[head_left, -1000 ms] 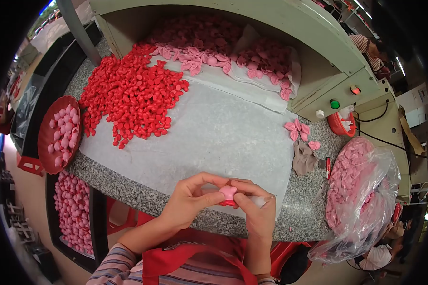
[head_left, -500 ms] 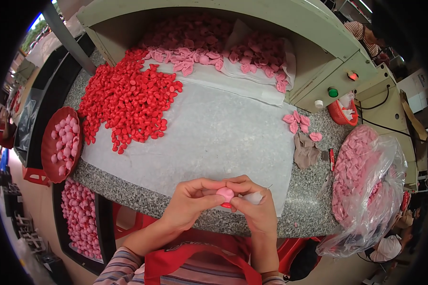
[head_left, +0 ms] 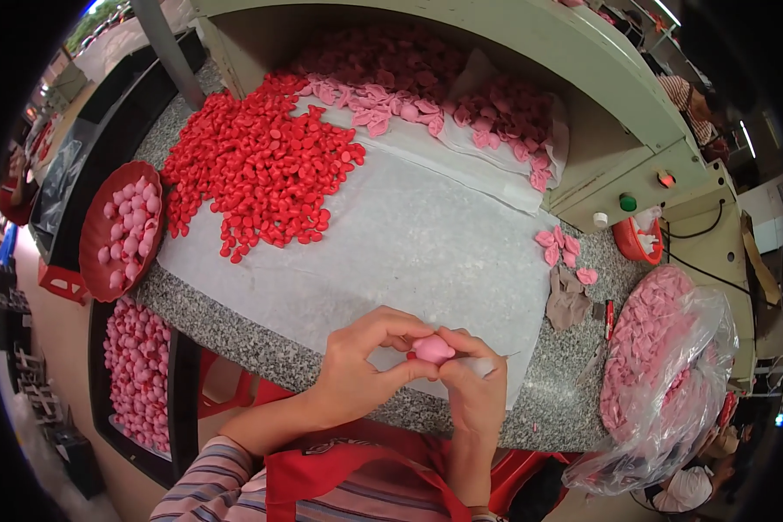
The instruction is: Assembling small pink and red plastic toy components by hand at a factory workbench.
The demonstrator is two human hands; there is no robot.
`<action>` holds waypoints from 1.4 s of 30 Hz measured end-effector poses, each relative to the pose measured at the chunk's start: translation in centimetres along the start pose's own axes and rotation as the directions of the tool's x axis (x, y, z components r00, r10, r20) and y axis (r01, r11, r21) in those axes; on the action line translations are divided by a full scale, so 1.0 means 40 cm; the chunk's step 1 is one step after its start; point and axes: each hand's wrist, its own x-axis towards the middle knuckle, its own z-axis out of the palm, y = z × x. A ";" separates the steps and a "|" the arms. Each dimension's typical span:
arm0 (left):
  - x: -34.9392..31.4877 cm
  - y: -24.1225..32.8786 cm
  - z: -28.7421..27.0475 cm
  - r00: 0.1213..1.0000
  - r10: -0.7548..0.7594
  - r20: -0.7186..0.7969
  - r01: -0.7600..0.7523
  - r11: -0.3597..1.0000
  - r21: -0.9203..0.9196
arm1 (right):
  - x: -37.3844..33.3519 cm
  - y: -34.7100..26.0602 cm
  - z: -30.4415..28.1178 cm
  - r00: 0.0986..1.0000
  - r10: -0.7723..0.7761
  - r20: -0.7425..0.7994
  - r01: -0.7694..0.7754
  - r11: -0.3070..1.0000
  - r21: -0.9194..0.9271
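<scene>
Between my fingertips, over the front of the paper, is a small rounded pink piece [head_left: 432,350] with a bit of red showing at its left side. My left hand [head_left: 370,352] pinches it from the left, thumb below and fingers above. My right hand [head_left: 471,370] grips its right side with thumb and forefinger. Something whitish [head_left: 485,365] shows by the right fingers, with a thin dark point sticking out to the right; its kind is unclear. A large heap of glossy red pieces [head_left: 265,165] lies at the far left of the white paper [head_left: 391,235].
A red scalloped bowl [head_left: 96,217] of pink-covered pieces stands left, above a black bin [head_left: 183,409] of more. Limp pink pieces [head_left: 374,100] fill the metal cabinet [head_left: 600,96]. Right are a grey-brown cloth [head_left: 567,300], a red marker [head_left: 610,317] and a plastic bag [head_left: 679,374] of pink pieces.
The view has shifted, so the bench appears moved. My hands have turned the pink piece; it now lies more sideways, with its red part at the left instead of underneath.
</scene>
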 end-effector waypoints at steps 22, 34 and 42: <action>-0.040 -0.024 -0.036 0.940 0.246 -0.237 -0.259 0.966 -0.023 | 0.016 0.090 0.050 0.992 -0.030 0.125 -0.009 0.955 0.297; -0.026 -0.033 -0.428 0.575 0.052 -0.817 -0.040 0.999 0.036 | 0.114 0.089 0.179 0.992 -0.094 0.082 0.123 0.854 -0.505; 0.024 0.012 -0.634 0.435 0.631 -0.643 0.140 0.657 0.740 | 0.101 0.047 0.097 0.996 -0.087 0.003 0.067 0.751 -0.657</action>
